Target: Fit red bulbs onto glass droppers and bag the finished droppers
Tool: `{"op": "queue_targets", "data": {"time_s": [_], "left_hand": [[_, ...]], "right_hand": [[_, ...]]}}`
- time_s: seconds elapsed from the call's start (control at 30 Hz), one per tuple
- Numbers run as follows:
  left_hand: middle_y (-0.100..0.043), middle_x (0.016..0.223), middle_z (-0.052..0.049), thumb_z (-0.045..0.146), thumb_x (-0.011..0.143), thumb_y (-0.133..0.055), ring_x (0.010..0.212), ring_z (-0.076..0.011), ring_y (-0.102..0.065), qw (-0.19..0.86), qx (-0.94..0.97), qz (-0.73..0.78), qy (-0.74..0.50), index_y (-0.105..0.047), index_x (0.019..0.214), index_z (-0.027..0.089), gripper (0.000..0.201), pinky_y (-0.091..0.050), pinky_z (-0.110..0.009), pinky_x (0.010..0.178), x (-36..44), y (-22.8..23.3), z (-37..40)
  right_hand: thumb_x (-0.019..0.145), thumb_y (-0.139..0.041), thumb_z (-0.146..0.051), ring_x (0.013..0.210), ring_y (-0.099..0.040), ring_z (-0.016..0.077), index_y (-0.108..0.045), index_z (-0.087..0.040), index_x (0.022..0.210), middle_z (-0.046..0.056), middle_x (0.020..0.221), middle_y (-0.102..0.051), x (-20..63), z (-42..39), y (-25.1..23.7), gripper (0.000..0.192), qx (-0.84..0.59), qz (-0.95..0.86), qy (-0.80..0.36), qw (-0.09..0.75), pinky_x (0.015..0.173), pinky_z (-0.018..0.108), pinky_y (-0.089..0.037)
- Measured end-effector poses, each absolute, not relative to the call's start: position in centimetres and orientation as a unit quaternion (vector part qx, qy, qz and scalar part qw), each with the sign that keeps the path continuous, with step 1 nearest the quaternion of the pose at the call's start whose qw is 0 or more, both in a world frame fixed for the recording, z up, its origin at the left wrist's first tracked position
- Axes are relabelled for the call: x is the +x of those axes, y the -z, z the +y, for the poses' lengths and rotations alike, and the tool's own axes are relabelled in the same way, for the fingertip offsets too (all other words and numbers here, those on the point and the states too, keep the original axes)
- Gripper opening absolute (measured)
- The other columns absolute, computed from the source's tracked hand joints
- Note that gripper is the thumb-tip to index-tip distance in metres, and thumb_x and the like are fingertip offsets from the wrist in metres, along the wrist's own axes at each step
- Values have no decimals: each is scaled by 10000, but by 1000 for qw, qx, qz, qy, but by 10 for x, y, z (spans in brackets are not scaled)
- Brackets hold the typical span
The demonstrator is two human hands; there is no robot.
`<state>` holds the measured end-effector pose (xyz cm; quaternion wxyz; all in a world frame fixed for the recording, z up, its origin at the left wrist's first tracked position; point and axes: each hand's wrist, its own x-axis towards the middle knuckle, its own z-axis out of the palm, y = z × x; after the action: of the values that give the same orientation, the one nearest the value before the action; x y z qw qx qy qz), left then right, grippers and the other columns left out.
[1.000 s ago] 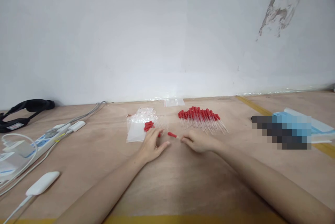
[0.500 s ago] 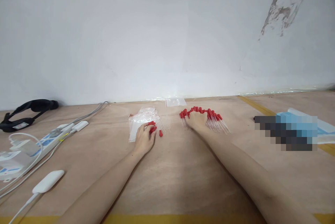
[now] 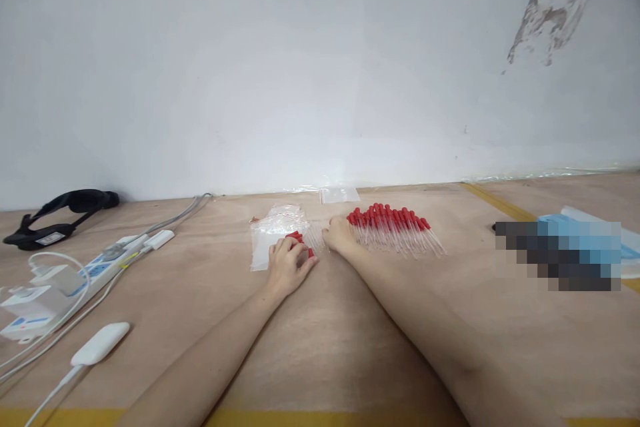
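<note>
My left hand (image 3: 289,268) rests on the table with curled fingers over several loose red rubber bulbs (image 3: 294,236). Its thumb and index finger close on a single red bulb (image 3: 311,252). My right hand (image 3: 340,236) is just right of it, fingers bent and pinched at the edge of a small bunch of clear dropper tubes (image 3: 314,238); its fingertips are partly hidden. Beside my right hand lies a row of droppers (image 3: 395,226), clear tubes with red bulbs fitted on their far ends.
A clear zip bag (image 3: 261,250) lies left of the tubes, and another small bag (image 3: 340,195) sits against the wall. Leftward are a power strip (image 3: 95,274) with cables, a white device (image 3: 103,342) and a black headset (image 3: 63,217). At right is a blue item (image 3: 560,227), partly blurred out.
My right hand has left the droppers' bulbs and moved left to the loose tubes. My left thumb and fingers have shifted right onto the single red bulb. The view has turned slightly.
</note>
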<state>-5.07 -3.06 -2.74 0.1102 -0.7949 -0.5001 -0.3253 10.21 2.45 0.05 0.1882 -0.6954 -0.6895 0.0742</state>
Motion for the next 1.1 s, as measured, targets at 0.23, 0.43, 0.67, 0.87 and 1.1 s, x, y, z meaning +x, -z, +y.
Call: {"op": "queue_targets", "data": {"time_s": [0.23, 0.43, 0.67, 0.87, 1.1], "left_hand": [[-568, 838, -46, 341, 778, -542, 853, -222, -488, 116, -793, -512, 309, -607, 799, 202, 155, -310, -357, 715, -47, 28, -31], [-597, 871, -47, 236, 839, -436, 879, -213, -499, 90, -807, -486, 324, -556, 865, 188, 132, -311, -349, 739, -45, 22, -44], [-581, 835, -38, 166, 791, -446, 828, -197, -495, 22, -863, -415, 288, -575, 901, 202, 173, -338, -361, 788, -30, 17, -66], [-532, 998, -67, 231, 788, -505, 968, -234, -448, -4, -868, -402, 292, -637, 920, 227, 187, -351, -405, 842, -25, 22, -66], [-589, 827, -37, 280, 850, -446, 786, -160, -529, -118, -844, -398, 341, -620, 875, 194, 195, -422, -284, 714, -20, 24, -65]], "right_hand": [[718, -520, -197, 869, -601, 253, -633, -119, 925, 175, 979, -622, 91, 32, 1, 249, -723, -657, -117, 178, 659, 305, -423], [693, -520, -203, 838, -601, 271, -644, -131, 831, 154, 882, -648, 104, 18, -3, 199, -705, -675, -123, 180, 724, 366, -396], [788, -394, -162, 888, -550, 161, -570, -171, 935, 65, 954, -620, 168, -34, 9, 230, -607, -752, -96, 238, 745, 254, -368], [841, -369, -224, 752, -525, 146, -542, -188, 787, 18, 782, -594, 206, -72, 24, 184, -507, -792, -48, 337, 698, 275, -335], [852, -399, -286, 658, -511, 133, -573, -196, 760, 10, 718, -610, 200, -86, 20, 216, -476, -813, -15, 336, 692, 288, -311]]}}
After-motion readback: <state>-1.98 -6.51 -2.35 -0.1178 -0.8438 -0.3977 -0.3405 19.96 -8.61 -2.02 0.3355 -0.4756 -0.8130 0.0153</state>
